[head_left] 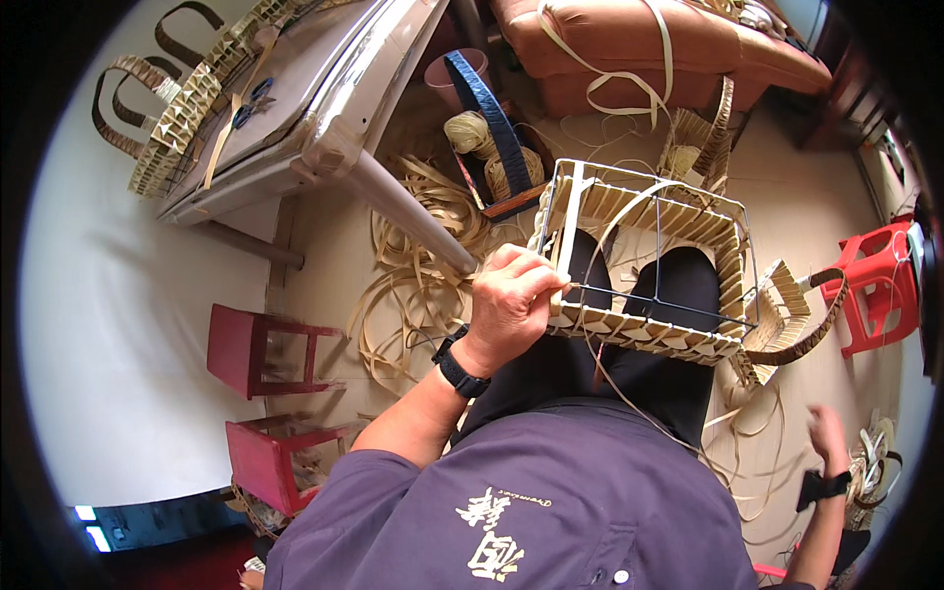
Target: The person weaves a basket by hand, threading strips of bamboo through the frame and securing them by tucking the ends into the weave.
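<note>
1. Low in the middle of the frame, the person is sitting in a dark purple shirt (551,492), with a half-woven basket (644,265) resting on the lap at the centre.
2. The left hand (509,300), wearing a black watch (460,369), is closing its fingers on the basket's near left corner, pinching a pale strip (568,221) against the wire frame (654,211).
3. The right hand (826,433) is hanging low at the lower right, well apart from the basket; whether it is gripping anything I cannot tell.
4. This looks like weaving in progress: a wall strip is being held in place. The next move probably calls for the free hand to come back and thread the strip while the corner stays pinned.
5. Loose strips (418,285) are lying on the floor left of the basket and could snag.
6. Farther off, red stools (261,349) are standing at the left, a table (295,88) with a finished bag (172,118) at the upper left, and a brown sofa (639,44) at the top.
</note>
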A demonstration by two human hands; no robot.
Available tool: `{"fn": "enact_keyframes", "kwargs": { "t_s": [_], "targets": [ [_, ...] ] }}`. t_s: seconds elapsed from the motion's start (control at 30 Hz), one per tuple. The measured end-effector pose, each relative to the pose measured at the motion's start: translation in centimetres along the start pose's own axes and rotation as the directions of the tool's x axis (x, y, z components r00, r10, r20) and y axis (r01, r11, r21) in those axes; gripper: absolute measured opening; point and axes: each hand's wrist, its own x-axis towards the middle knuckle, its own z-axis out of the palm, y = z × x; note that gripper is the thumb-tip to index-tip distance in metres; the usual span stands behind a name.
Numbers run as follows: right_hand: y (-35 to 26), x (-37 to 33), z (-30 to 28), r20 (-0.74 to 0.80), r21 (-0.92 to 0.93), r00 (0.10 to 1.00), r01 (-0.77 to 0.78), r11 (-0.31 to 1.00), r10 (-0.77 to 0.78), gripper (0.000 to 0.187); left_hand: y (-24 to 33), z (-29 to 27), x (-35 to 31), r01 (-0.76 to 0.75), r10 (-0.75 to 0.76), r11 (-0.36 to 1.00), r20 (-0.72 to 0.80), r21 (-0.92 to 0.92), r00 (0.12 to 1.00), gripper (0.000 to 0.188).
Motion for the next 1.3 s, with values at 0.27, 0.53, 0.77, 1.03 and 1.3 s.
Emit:
{"fn": "enact_keyframes", "kwargs": {
  "t_s": [0.27,0.53,0.77,1.03,1.3],
  "targets": [
    [-33.7,6.9,6.7,0.203,0.693,0.672,0.415,0.589,-0.712,0.067,-2.9,-4.2,-1.0,0.034,-0.036,0.998,0.039,0.057,0.999,0.024],
    [-24.6,3.5,5.3,0.252,0.8,0.847,0.089,0.594,-0.467,0.027,-2.4,-7.6,-1.5,0.052,-0.054,0.994,0.019,0.097,0.998,0.016],
    [10.2,-12.9,7.5,0.275,0.066,0.88,-0.419,0.905,0.387,0.024,-1.4,-7.1,-1.0,0.025,-0.027,0.999,0.044,0.046,0.999,0.019],
    [12.8,-14.0,7.4,-0.214,-0.149,0.879,-0.461,0.875,0.427,0.025,-2.7,-7.3,-0.9,0.018,-0.02,0.999,0.047,0.05,0.999,0.018],
    [-30.3,2.7,4.0,0.094,0.6,0.807,0.421,0.68,-0.583,0.052,-3.7,-6.4,-0.8,0.023,-0.027,0.997,0.065,0.068,0.998,0.021]
  ]
}}
